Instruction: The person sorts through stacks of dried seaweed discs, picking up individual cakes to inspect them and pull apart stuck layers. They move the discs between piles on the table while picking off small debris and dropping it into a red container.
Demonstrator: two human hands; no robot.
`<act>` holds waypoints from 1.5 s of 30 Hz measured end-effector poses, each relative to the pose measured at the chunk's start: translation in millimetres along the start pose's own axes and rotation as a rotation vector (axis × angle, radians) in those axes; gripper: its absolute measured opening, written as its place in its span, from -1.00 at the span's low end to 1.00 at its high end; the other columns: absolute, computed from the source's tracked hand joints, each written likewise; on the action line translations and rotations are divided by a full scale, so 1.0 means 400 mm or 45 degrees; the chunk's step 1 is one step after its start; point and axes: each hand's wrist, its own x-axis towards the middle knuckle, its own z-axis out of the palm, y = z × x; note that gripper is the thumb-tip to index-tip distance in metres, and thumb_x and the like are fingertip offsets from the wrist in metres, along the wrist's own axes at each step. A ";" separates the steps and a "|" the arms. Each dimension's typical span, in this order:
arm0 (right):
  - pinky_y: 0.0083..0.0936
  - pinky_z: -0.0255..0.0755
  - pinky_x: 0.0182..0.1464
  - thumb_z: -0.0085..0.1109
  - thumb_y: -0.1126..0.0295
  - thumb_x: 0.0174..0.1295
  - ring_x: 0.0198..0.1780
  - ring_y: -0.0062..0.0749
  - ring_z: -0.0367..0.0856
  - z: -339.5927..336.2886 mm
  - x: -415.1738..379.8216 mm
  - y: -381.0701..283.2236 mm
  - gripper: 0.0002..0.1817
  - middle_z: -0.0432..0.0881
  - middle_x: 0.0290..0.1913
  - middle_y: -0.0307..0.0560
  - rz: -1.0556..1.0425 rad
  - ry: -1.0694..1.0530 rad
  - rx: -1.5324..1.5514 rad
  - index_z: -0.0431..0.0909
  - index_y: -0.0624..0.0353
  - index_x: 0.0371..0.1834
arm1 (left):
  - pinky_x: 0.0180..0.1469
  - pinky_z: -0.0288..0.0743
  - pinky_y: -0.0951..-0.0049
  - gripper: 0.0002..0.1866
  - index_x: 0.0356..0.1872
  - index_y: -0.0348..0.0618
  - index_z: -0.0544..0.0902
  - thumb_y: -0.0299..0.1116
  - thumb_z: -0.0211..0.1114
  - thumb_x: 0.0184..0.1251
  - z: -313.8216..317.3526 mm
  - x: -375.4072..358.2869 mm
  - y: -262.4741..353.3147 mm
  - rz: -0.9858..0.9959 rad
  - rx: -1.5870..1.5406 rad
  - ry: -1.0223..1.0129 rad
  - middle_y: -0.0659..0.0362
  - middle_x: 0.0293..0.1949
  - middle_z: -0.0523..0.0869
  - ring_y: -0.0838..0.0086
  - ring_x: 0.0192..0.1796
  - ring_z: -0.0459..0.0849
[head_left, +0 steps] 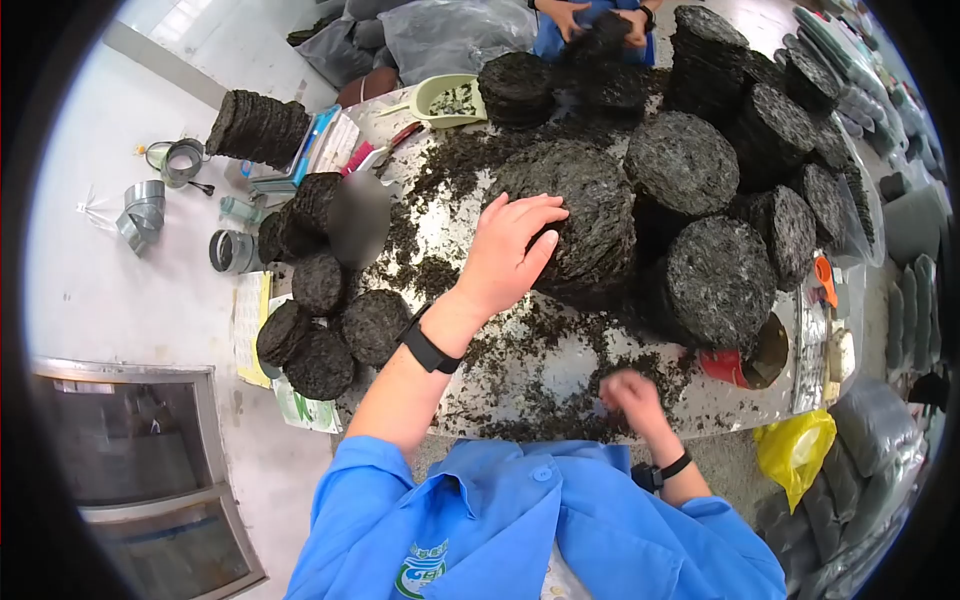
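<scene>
A large stack of dark, round dried-seaweed sheets stands in the middle of the metal table. My left hand lies on its top left edge, fingers stretched out and thumb apart. Near the table's front edge, my right hand hovers over loose seaweed crumbs. Its fingers are curled in and slightly blurred, and whatever they may hold is hidden. More round seaweed stacks stand close by on the right, among them one stack and another behind it.
Smaller seaweed rounds sit at the left. A pale green dustpan with scraps and a red-bristled brush lie farther back. Across the table are another person's hands. Orange-handled scissors and a red container are at right.
</scene>
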 end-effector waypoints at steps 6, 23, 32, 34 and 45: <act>-0.26 0.53 -0.01 0.34 0.00 0.31 -0.03 -0.07 0.61 0.059 0.174 -0.574 -0.40 0.59 -0.07 0.16 -0.592 0.895 -0.993 0.60 0.46 0.01 | 0.62 -0.11 -0.12 -0.48 0.28 0.00 0.61 -0.23 0.39 0.28 -0.001 -0.028 0.024 0.134 0.349 -0.006 0.14 0.41 0.55 0.11 0.53 0.35; -0.22 0.56 0.21 0.40 0.29 0.23 0.08 -0.21 0.70 -0.191 0.119 -0.675 -0.55 0.72 0.05 -0.02 -0.524 0.300 0.823 0.58 0.30 0.12 | 0.65 -0.15 0.13 -0.21 0.64 -0.14 0.05 0.02 0.10 0.57 0.109 -0.072 -0.116 -0.524 -1.021 0.350 -0.02 0.65 0.05 0.14 0.68 -0.01; -0.04 0.47 0.36 0.33 0.28 0.35 0.22 -0.07 0.64 -0.849 0.130 -0.496 -0.54 0.67 0.23 0.02 -0.636 0.850 1.046 0.54 0.20 0.26 | 0.51 0.21 0.26 -0.33 0.49 -0.24 0.36 -0.37 0.38 0.40 0.165 -0.091 -0.151 -0.555 -0.760 0.259 0.03 0.44 0.41 0.28 0.45 0.40; -0.02 0.46 0.36 0.34 0.25 0.35 0.23 -0.09 0.64 -0.916 0.186 -0.408 -0.54 0.68 0.23 -0.04 -0.614 0.793 1.073 0.55 0.17 0.25 | 0.54 0.15 0.26 -0.37 0.48 -0.21 0.37 -0.33 0.33 0.45 0.170 -0.095 -0.177 -0.545 -0.755 0.309 0.08 0.47 0.39 0.31 0.48 0.37; -0.44 0.55 -0.02 0.37 0.23 0.29 -0.12 -0.41 0.71 -0.976 0.203 -0.336 -0.73 0.76 -0.13 -0.20 -0.479 1.080 0.596 0.68 0.17 -0.09 | 0.59 0.06 0.22 -0.46 0.48 -0.20 0.36 -0.28 0.16 0.58 0.145 -0.111 -0.226 -0.653 -0.827 0.382 0.07 0.49 0.38 0.28 0.56 0.28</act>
